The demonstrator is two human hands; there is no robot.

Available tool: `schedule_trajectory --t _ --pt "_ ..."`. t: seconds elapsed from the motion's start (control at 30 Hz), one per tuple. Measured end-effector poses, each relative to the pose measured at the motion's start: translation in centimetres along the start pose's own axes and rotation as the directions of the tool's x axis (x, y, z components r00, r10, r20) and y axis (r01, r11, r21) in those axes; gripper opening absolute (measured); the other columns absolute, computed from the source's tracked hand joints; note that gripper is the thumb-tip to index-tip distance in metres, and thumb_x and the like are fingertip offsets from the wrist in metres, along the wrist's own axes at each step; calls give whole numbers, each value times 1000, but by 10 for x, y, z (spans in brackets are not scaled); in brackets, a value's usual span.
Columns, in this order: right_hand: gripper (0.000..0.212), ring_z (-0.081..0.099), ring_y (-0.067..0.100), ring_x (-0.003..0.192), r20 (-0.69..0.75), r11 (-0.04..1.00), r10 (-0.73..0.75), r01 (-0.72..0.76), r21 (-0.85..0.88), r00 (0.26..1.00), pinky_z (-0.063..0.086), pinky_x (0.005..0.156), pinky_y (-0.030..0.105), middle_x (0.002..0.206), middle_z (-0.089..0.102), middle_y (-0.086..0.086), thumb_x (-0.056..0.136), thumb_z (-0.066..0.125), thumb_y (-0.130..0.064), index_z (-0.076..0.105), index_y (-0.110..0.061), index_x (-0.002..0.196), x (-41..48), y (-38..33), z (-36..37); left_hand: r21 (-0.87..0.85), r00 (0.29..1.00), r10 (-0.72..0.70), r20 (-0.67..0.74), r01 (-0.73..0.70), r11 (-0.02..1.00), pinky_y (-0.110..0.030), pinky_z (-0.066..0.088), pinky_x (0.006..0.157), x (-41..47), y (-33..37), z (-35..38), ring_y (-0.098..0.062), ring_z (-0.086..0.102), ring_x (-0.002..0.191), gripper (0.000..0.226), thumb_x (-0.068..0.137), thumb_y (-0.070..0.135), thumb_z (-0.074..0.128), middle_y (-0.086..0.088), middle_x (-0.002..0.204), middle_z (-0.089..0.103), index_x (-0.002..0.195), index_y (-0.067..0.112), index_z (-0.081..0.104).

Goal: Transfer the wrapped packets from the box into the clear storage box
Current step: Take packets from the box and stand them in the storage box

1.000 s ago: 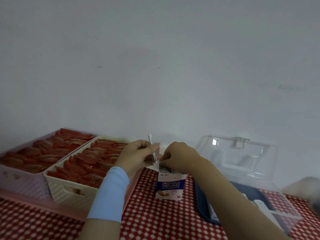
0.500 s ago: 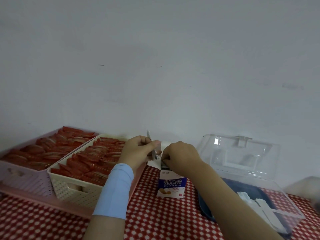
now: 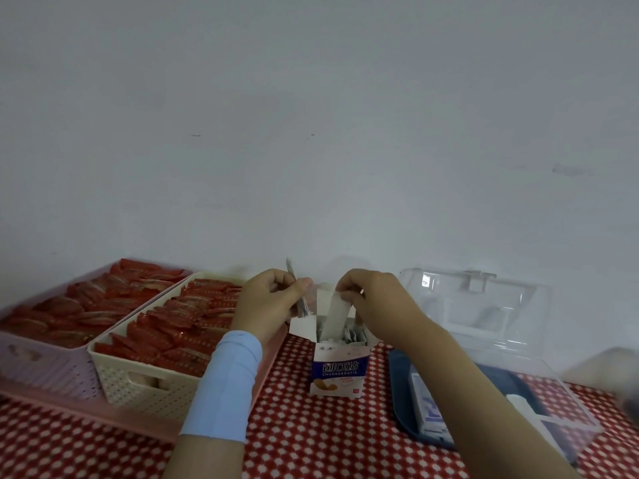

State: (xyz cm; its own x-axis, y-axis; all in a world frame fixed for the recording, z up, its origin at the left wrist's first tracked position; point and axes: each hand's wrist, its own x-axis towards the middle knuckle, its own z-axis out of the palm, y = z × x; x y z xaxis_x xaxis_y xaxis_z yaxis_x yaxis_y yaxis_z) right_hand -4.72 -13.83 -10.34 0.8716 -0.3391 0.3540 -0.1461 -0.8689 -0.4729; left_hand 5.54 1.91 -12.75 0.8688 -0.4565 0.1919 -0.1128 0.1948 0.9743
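Right hand (image 3: 380, 305) pinches one white wrapped packet (image 3: 333, 318), half out of the open carton (image 3: 339, 369). Left hand (image 3: 273, 302) grips a thin sheaf of packets (image 3: 303, 307) (seen edge-on). The clear storage box (image 3: 567, 402) stands just right, lid up.

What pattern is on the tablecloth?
The tablecloth is red with small white dots, head view.

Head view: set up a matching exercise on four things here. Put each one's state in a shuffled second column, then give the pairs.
Things:
1. carton
2. cream basket
3. clear box
4. right hand

States:
a. pinches a white packet
b. lid raised
c. filled with red packets
d. top open, upright on the checked cloth

Pairs: 1-d, 2-c, 3-b, 4-a.
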Motion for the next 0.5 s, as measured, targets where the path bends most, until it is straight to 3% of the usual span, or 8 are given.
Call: schedule_trajectory --t 0.1,0.23,0.37,0.43,0.5 --pt "15 60 5 53 -139 984 17 8 179 990 46 54 11 71 63 -14 99 58 -16 66 -27 94 -8 2 -17 -55 998 -39 43 41 998 -38 63 73 -4 4 0 -33 75 87 16 88 11 72 -28 97 71 87 -1 61" --pt "18 52 5 51 -221 924 3 82 374 975 44 56 13 57 59 -10 98 59 -13 69 -26 91 -22 1 -34 -154 935 -154 320 212 965 -32 61 69 -13 12 11 -24 74 83 26 87 19 68 -18 100 74 99 -4 62" --pt "19 55 2 59 -244 913 -17 115 391 970 49 60 16 70 65 -13 97 59 -11 69 -27 91 -35 1 -30 -206 809 -208 551 372 905 -39 62 76 -27 12 34 -30 74 90 49 83 24 63 -20 105 73 120 -7 57" --pt "19 65 6 69 -258 887 9 111 448 966 56 65 20 81 69 -10 98 59 -10 69 -24 92 -40 3 -26 -242 780 -231 582 438 866 -42 61 82 -31 10 44 -31 73 97 51 81 24 63 -17 111 73 124 -3 58" --pt "17 69 11 73 -248 857 44 91 507 968 60 62 28 84 69 -7 99 58 -10 68 -22 93 -47 6 -24 -272 773 -233 590 463 844 -39 62 80 -33 7 53 -30 72 102 47 80 26 63 -16 115 72 122 4 62"
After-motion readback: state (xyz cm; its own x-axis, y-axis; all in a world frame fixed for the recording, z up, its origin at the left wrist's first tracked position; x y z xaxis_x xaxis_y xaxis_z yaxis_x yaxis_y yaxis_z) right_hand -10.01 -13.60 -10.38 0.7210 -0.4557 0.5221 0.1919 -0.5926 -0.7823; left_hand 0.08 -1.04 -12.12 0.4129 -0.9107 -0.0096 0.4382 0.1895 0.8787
